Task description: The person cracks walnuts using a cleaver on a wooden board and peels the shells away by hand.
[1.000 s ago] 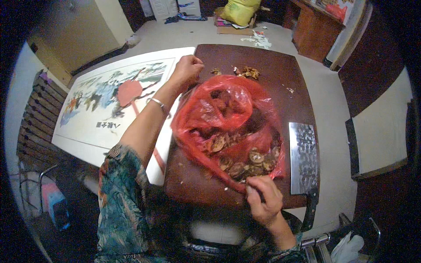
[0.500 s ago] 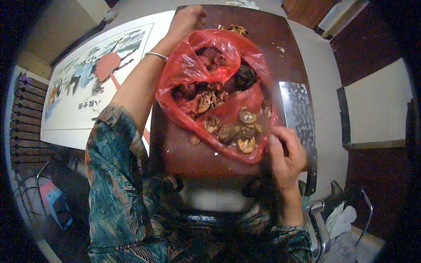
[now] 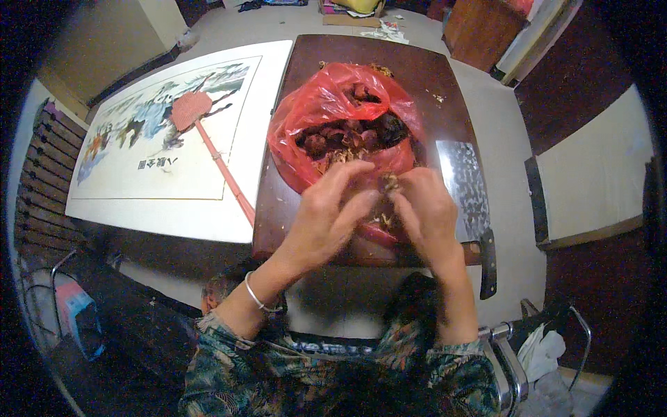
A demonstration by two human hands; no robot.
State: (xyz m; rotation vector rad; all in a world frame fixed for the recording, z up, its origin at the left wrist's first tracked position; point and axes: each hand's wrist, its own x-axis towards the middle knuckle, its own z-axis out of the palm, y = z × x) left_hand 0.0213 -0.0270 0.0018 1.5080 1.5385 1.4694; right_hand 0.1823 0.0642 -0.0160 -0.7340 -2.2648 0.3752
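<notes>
Right fingers (image 3: pixel 411 178); brown piece (image 3: pixel 389 183) at tips

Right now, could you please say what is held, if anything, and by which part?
The right hand holds a small brown piece, seemingly by its right side; left hand: cannot tell.

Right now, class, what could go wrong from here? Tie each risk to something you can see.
1. The cleaver's handle juts past the edge of the table, close to the right forearm, so a bump might knock the cleaver down.
2. The red bag lies open near the same edge; a tug could spill its contents.
3. The brown piece at the right hand might slip.
</notes>
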